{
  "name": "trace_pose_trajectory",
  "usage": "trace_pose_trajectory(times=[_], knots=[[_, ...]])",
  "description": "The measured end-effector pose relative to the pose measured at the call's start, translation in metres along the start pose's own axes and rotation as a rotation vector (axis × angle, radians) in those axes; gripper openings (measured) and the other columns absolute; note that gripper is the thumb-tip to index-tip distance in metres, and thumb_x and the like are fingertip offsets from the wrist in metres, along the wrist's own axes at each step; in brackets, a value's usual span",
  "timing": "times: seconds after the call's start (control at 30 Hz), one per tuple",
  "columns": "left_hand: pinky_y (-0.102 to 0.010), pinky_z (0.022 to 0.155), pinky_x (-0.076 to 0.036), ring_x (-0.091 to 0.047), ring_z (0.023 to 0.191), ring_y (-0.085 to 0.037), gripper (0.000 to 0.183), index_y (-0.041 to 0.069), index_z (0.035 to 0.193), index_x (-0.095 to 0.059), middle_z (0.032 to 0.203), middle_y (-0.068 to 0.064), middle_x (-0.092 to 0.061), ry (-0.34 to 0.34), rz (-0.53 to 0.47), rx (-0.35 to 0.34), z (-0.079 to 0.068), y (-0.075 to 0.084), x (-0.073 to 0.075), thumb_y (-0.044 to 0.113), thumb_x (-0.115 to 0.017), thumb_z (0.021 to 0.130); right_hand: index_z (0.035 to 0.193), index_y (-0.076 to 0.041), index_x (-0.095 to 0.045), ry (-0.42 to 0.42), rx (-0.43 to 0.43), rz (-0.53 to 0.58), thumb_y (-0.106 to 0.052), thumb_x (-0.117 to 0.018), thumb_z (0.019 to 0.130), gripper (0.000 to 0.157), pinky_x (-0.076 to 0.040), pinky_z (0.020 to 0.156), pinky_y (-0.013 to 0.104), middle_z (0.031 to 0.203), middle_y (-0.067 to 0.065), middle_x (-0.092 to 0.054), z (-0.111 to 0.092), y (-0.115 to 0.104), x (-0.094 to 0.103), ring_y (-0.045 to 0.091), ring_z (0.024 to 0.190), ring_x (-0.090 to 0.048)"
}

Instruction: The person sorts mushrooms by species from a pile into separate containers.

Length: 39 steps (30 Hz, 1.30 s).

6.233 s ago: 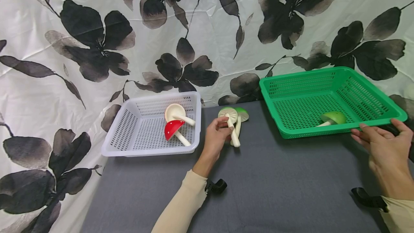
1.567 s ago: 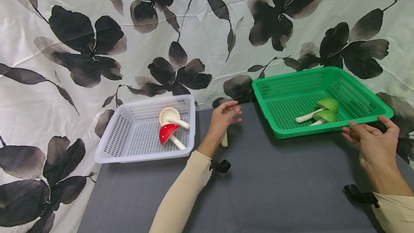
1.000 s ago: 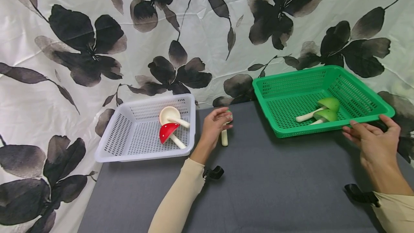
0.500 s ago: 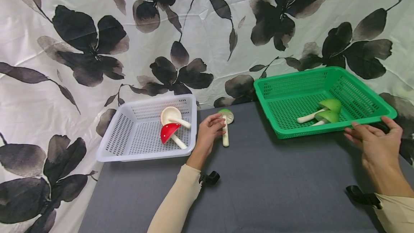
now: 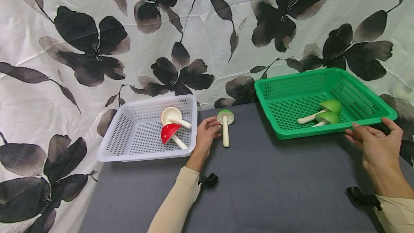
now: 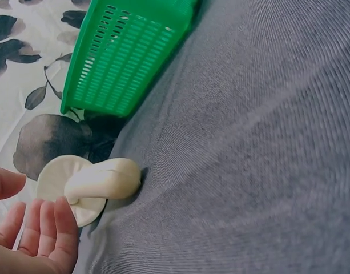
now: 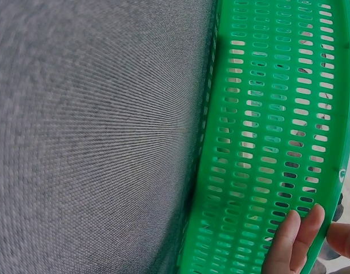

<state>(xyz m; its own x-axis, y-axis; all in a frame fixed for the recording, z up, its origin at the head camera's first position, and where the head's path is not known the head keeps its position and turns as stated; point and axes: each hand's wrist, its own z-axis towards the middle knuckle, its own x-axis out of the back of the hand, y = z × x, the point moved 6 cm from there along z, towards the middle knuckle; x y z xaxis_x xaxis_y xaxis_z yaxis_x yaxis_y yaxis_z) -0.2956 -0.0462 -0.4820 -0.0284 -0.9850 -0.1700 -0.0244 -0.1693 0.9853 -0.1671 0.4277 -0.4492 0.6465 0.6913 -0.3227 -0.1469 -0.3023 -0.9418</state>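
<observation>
A toy mushroom (image 5: 225, 132) with a green cap and pale stem lies on the grey cloth between two baskets. My left hand (image 5: 205, 136) is just left of its cap, thumb and fingers apart and holding nothing; the left wrist view shows the fingertips (image 6: 63, 214) overlapping the pale underside of the cap. At the right, my right hand (image 5: 378, 150) grips the near right rim of the green basket (image 5: 310, 132). Its thumb is over the rim and its fingers (image 7: 283, 242) are against the perforated outer wall. Two green-capped mushrooms (image 5: 330, 118) lie inside that basket.
A white basket (image 5: 139, 159) stands left of my left hand, with two red-capped mushrooms (image 5: 169, 132) in it, one showing its pale underside. Behind everything hangs a white curtain (image 5: 207, 28) with dark flowers, close to the table's back edge.
Earlier my left hand held a green-capped mushroom; a second one now lies in the green basket. Since then the left hand has drawn back leftward, uncovering the remaining mushroom. My right hand keeps its grip.
</observation>
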Motion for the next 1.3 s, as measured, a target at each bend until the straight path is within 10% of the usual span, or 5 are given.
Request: trace_pose_trajectory(times=[0.7,1.3], knots=[[-0.027,0.075,-0.056,-0.068,0.101,-0.026,0.059,0.002,0.14,-0.055,0.124,-0.02,-0.062,-0.005,0.272,-0.042,-0.004,-0.012,-0.015,-0.007,-0.074,0.084,0.154,-0.029,-0.018,0.005,0.006,-0.024,-0.005,-0.073,0.091,0.087,-0.057,0.054,0.021,0.085,-0.006,-0.068,0.0,0.003,0.003,0.007,0.061,-0.071],[-0.024,0.065,-0.055,-0.064,0.087,-0.015,0.043,0.002,0.127,-0.068,0.113,-0.015,-0.067,-0.008,0.115,0.038,-0.004,-0.013,-0.019,-0.006,-0.071,0.085,0.154,-0.029,-0.019,0.01,0.001,-0.021,-0.007,-0.075,0.089,0.089,-0.058,0.055,0.021,0.085,-0.005,-0.068,0.002,0.003,0.003,0.008,0.06,-0.071]])
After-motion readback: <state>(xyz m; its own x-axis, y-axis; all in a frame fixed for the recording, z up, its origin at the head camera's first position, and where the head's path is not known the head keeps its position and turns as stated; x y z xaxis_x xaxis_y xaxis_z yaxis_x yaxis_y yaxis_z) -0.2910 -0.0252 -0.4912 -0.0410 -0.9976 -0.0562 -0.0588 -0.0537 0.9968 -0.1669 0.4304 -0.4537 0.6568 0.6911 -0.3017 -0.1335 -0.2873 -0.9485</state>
